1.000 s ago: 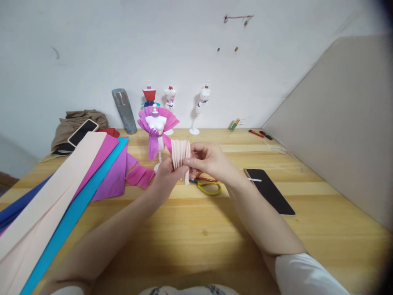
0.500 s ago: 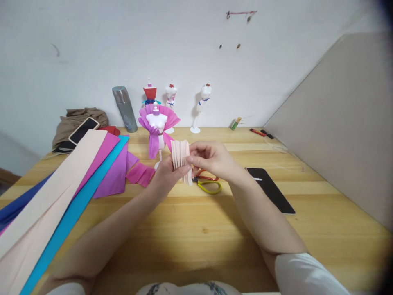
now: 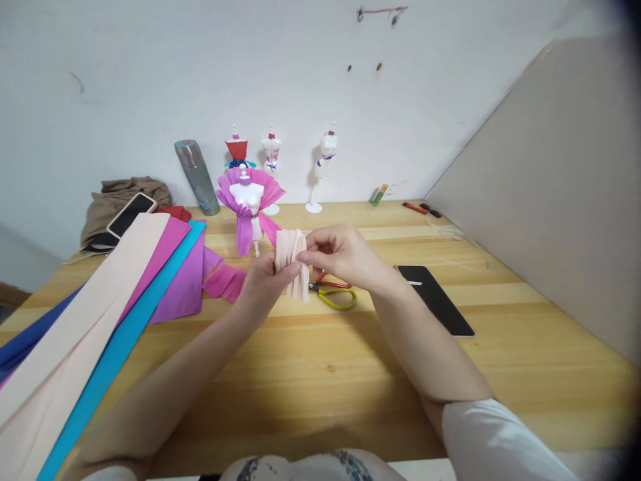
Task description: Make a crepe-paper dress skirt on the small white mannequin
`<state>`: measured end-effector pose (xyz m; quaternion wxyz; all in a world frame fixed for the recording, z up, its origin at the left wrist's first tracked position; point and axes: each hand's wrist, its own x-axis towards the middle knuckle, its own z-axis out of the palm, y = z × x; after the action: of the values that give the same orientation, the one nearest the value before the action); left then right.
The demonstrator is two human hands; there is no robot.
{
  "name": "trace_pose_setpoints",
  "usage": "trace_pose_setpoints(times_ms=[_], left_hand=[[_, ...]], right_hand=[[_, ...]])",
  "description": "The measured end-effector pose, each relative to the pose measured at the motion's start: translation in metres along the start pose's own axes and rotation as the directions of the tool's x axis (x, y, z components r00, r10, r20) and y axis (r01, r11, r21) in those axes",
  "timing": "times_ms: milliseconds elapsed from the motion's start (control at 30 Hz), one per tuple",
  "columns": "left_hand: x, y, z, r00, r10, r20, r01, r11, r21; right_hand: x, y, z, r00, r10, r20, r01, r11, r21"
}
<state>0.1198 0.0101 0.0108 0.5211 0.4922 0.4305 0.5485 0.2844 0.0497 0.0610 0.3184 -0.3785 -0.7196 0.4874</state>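
Two bare hands [image 3: 340, 254], one pale-pink pleated bundle [image 3: 290, 247], four small white mannequin torsos [image 3: 246, 195], one pair of red-and-yellow-handled scissors [image 3: 335, 290], one grey metallic flask [image 3: 198, 179], one black-screened phone [image 3: 131, 215] and one flat black rectangular slab [image 3: 438, 300] appear at one pale wooden table [image 3: 320, 381].

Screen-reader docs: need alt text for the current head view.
A person's left hand grips and right hand pinches a pleated pale-pink strip above a wooden table. Scissors lie nearby, a white mannequin torso in purple and pink stands behind, and long coloured strips spread at picture left.

Pale pink pleated strip [image 3: 289, 247]
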Motion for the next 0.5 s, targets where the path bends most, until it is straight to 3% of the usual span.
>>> trace_pose_setpoints(times_ms=[233, 500], left_hand=[[-0.004, -0.009, -0.004, 1.000, 0.015, -0.014, -0.017, 0.984, -0.176], [-0.006, -0.014, -0.004, 1.000, -0.018, 0.025, 0.022, 0.984, -0.174]], right_hand=[[0.000, -0.002, -0.007, 0.998, 0.030, 0.052, -0.028, 0.999, -0.046], [0.000, -0.001, -0.004, 0.992, 0.026, 0.125, -0.025, 1.000, -0.005]])
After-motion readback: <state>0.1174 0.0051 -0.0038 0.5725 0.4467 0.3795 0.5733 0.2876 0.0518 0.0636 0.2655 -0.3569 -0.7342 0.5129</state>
